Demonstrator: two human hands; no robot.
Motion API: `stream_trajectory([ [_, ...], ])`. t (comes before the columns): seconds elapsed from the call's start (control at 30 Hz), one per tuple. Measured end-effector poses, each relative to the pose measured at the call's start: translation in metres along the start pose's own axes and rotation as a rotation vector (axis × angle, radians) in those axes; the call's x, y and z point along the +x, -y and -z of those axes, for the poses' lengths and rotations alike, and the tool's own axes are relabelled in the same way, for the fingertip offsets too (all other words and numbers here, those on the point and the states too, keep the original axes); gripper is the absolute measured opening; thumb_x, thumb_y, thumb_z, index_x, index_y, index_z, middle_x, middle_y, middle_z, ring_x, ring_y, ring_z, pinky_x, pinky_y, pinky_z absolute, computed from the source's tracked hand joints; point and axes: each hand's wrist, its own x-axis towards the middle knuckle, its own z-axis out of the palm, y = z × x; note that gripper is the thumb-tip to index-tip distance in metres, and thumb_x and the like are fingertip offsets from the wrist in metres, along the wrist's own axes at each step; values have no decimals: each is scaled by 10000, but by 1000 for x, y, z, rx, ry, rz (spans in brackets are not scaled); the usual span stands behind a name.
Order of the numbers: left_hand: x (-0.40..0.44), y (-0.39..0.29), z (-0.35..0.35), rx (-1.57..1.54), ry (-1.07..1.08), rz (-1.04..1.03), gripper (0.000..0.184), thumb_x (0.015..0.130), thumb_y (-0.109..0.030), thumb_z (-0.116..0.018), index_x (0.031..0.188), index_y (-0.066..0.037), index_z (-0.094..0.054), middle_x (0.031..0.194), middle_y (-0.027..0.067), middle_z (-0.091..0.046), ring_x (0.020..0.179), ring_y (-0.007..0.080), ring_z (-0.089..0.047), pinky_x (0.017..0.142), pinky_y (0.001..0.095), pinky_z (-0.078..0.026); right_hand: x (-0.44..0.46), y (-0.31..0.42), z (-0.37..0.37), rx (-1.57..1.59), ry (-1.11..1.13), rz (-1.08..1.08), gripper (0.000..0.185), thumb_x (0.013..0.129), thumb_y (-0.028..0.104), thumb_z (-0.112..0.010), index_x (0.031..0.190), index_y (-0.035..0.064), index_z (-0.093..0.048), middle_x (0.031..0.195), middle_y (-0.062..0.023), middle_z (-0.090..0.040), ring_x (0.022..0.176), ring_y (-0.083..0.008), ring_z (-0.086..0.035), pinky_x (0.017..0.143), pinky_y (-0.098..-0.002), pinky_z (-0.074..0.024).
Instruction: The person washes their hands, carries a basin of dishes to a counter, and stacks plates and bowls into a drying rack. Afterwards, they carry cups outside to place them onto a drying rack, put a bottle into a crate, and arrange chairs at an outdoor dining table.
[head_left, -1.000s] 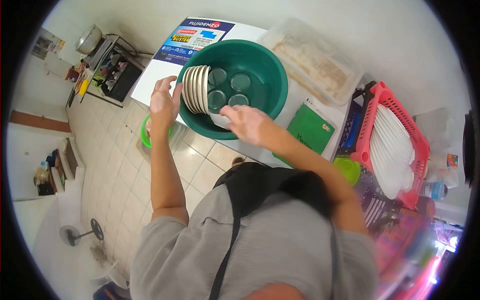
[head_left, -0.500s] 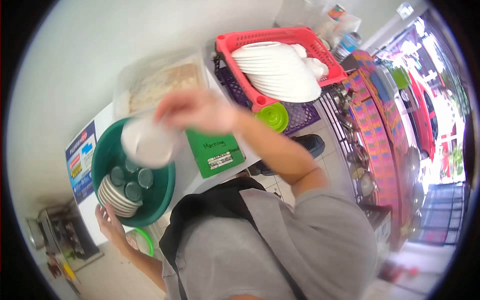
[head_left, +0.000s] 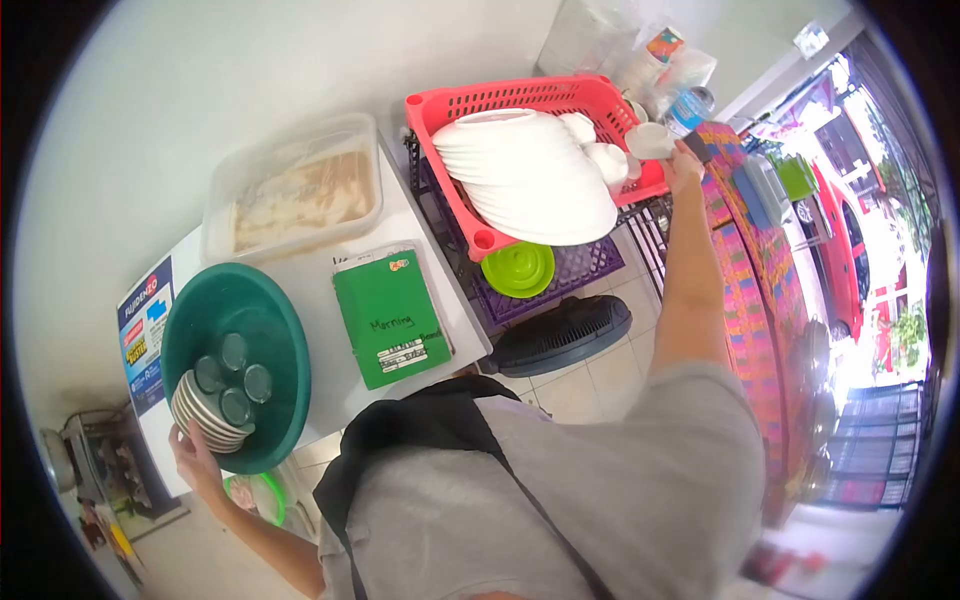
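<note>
My right hand (head_left: 686,168) reaches out to the far right end of the red plastic basket (head_left: 478,222). Its fingers are closed on a small white bowl (head_left: 650,140). In the basket lies a slanted row of white plates (head_left: 530,180), with smaller white dishes (head_left: 606,160) beside them. My left hand (head_left: 200,462) grips the near left rim of the green basin (head_left: 290,330), its fingertips close to a stack of white bowls (head_left: 205,418). Several clear glasses (head_left: 235,350) stand in the basin next to that stack.
A green notebook (head_left: 392,320) marked "Morning" and a lidded clear plastic box (head_left: 300,195) rest on the white table (head_left: 345,385). Below the basket are a lime green bowl (head_left: 518,270) and a purple crate (head_left: 590,268). Patterned cloth (head_left: 765,330) covers something at the right.
My right hand has carried the white bowl from above the basin to the basket's far right end. My left hand stays at the basin rim. The view has shifted slightly.
</note>
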Motion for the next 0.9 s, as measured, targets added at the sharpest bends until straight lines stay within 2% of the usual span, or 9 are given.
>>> stream_trajectory([
  [0.1,-1,-14,1,38,46,106,648,925,-490,-579,1344,-5,-484,1045,199,-683,924,244,-654,812,352,-499,23,-30,25,-304,204,104,347,919,36,-533,1257,-41,-523,1189,-193,-609,1070,-302,-613,919,-431,-517],
  [0.2,-9,-28,4,-104,66,173,728,900,-572,-557,1394,-48,-451,1129,185,-668,1030,279,-635,872,379,-502,69,-44,69,-1180,638,1221,313,887,131,-643,1159,-23,-635,1110,-125,-673,1003,-211,-643,886,-343,-521],
  [0.23,-3,-11,-2,-108,65,207,731,900,-587,-543,1394,-55,-453,1170,196,-655,1056,283,-631,898,393,-498,67,-37,66,-1248,691,1046,323,873,171,-656,1140,-12,-644,1094,-129,-680,1026,-224,-641,905,-363,-516],
  [0.27,-13,-48,4,-35,28,263,723,898,-580,-551,1386,-53,-463,1205,217,-638,1079,293,-627,908,392,-495,84,-37,74,-1411,771,1380,313,847,146,-655,1123,-2,-651,1097,-129,-681,1054,-227,-639,921,-362,-507],
  [0.43,-6,-56,4,195,-11,244,714,924,-625,-419,1304,-29,-523,1125,294,-629,1108,425,-591,933,465,-448,150,-29,56,-2380,727,688,411,868,230,-660,1217,27,-582,1164,-156,-644,1073,-257,-631,933,-327,-499],
  [0.57,-11,-65,11,113,32,276,852,865,-689,-474,1351,11,-458,1140,316,-616,1105,431,-591,944,451,-449,58,29,-18,-1189,324,578,495,898,272,-649,1304,16,-527,1280,-145,-578,1172,-233,-562,971,-340,-464],
  [0.73,-50,-84,-10,193,-78,110,1368,584,-685,-785,1457,118,-103,1255,367,-508,1134,471,-540,976,445,-450,-297,33,-223,-624,1037,564,492,928,216,-614,1361,20,-487,1234,-140,-599,1127,-207,-573,975,-334,-446],
  [0.83,-59,-77,-29,260,-179,1,1359,501,-372,-929,1457,119,-96,1268,310,-492,1140,443,-511,959,431,-459,-451,-31,-293,-474,1736,272,469,860,142,-598,1319,70,-533,1152,-96,-636,1067,-200,-599,951,-339,-464],
  [0.9,-58,-86,-22,257,-147,52,1343,497,-351,-929,1453,120,-112,1277,312,-487,1151,440,-502,965,434,-454,-530,-84,-335,-384,2045,624,478,858,92,-558,1334,88,-513,1209,-108,-629,1125,-212,-599,968,-359,-471],
])
